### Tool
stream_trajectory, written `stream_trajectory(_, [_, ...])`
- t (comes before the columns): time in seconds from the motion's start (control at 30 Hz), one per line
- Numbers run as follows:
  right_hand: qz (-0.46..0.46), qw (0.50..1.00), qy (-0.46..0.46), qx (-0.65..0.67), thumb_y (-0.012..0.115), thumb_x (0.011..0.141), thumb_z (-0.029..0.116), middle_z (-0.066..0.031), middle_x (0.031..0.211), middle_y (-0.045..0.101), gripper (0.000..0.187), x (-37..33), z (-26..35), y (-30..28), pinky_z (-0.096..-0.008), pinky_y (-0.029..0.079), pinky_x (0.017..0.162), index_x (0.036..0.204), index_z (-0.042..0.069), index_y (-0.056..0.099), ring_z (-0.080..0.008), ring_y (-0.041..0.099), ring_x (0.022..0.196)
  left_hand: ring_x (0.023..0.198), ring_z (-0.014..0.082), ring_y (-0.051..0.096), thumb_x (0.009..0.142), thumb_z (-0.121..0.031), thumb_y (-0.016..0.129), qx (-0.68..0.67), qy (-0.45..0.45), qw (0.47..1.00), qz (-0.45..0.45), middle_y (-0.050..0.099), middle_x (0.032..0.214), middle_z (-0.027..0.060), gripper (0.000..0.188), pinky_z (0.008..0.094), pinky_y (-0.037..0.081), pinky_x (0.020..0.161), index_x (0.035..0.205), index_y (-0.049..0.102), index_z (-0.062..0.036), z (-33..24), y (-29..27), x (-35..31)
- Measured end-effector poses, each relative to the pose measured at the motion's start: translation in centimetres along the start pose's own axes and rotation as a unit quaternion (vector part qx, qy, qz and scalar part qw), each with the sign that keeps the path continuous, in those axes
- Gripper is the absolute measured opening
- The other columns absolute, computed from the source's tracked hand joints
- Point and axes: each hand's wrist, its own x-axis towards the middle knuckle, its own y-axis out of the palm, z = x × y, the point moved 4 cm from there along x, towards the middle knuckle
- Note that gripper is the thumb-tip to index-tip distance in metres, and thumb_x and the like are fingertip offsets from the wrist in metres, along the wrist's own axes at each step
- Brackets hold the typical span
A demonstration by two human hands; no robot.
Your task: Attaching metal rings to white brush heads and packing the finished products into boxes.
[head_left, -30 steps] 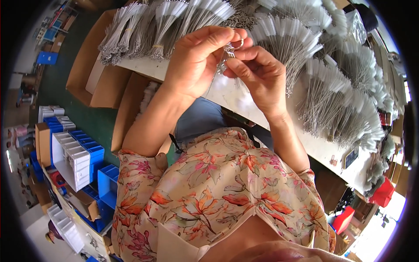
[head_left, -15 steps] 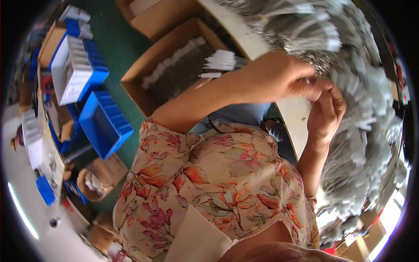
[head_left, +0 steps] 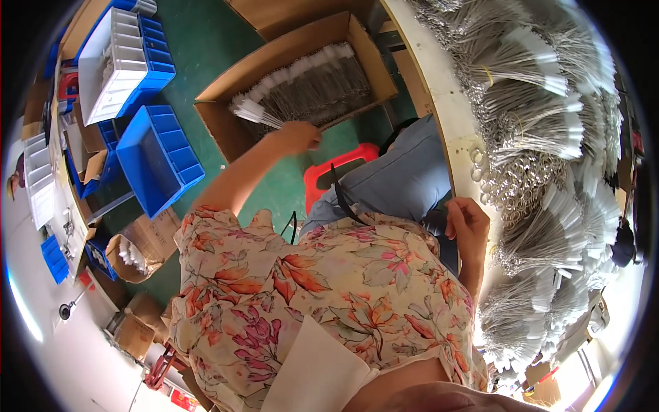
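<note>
My left hand (head_left: 301, 137) reaches out over the near side of a cardboard box (head_left: 226, 130). Its fingers are closed on a bundle of thin metal wires with white ends (head_left: 255, 112); the white ends fan out to the left. Packed rows of similar white-tipped wires (head_left: 316, 82) lie inside the box. By the table's edge, my right hand (head_left: 468, 223) hangs with loosely bent fingers, and nothing shows between them.
Along the right, the pale table (head_left: 446, 89) carries heaped wire bundles (head_left: 535, 130) with looped metal ends. A red plastic stool (head_left: 336, 168) stands below the box. Blue bins (head_left: 161, 158) and a white bin (head_left: 117, 65) are at left.
My hands have come apart from over the table. The left has swung left to the box with the wire bundle; the right has dropped toward the table edge. The view has shifted too.
</note>
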Motion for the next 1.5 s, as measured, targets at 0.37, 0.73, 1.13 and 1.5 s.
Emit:
stream_trajectory(0.37, [-0.026,0.999,0.019,0.037,0.057,0.087,0.010,0.0003,0.059,0.052,0.010,0.6,0.2,-0.4,-0.0178,0.031,0.035,0.088,0.001,0.061,-0.0046,0.045,0.040,0.107,0.0274,0.053,0.080,-0.020,0.053,-0.078,-0.303,0.947,-0.070,0.056,0.114,0.0134,0.042,0.0395,0.040,0.094,0.121,0.052,-0.0127,10.9,9.5,-5.2])
stream_trajectory(0.73, [-0.029,0.997,0.006,0.072,0.059,0.085,0.007,-0.0022,0.059,0.057,0.009,0.8,-0.1,-0.5,-0.0184,0.036,0.038,0.088,-0.001,0.062,-0.0047,0.048,0.043,0.093,0.0348,0.058,0.082,-0.035,0.055,-0.235,-0.237,0.925,-0.181,0.062,0.097,0.0172,0.033,0.0420,0.045,0.079,0.098,0.061,-0.0069,4.9,6.1,0.5])
stream_trajectory(1.13, [-0.060,0.993,-0.081,0.059,0.058,0.085,0.003,0.0000,0.057,0.054,0.005,0.5,-1.2,-1.2,-0.0178,0.036,0.039,0.087,-0.001,0.060,-0.0038,0.048,0.045,0.094,0.0361,0.058,0.083,-0.048,0.049,-0.172,-0.304,0.932,-0.096,0.062,0.097,0.0189,0.046,0.0431,0.045,0.079,0.096,0.061,-0.0048,7.3,7.7,-1.7])
stream_trajectory(1.5, [-0.087,0.992,-0.084,0.044,0.058,0.085,0.003,-0.0016,0.054,0.054,0.006,0.4,-1.1,-1.1,-0.0178,0.034,0.037,0.089,-0.001,0.060,-0.0039,0.047,0.043,0.096,0.0391,0.056,0.086,-0.044,0.046,-0.170,-0.292,0.936,-0.101,0.061,0.098,0.0216,0.044,0.0463,0.044,0.080,0.100,0.060,-0.0051,11.0,9.5,-1.7])
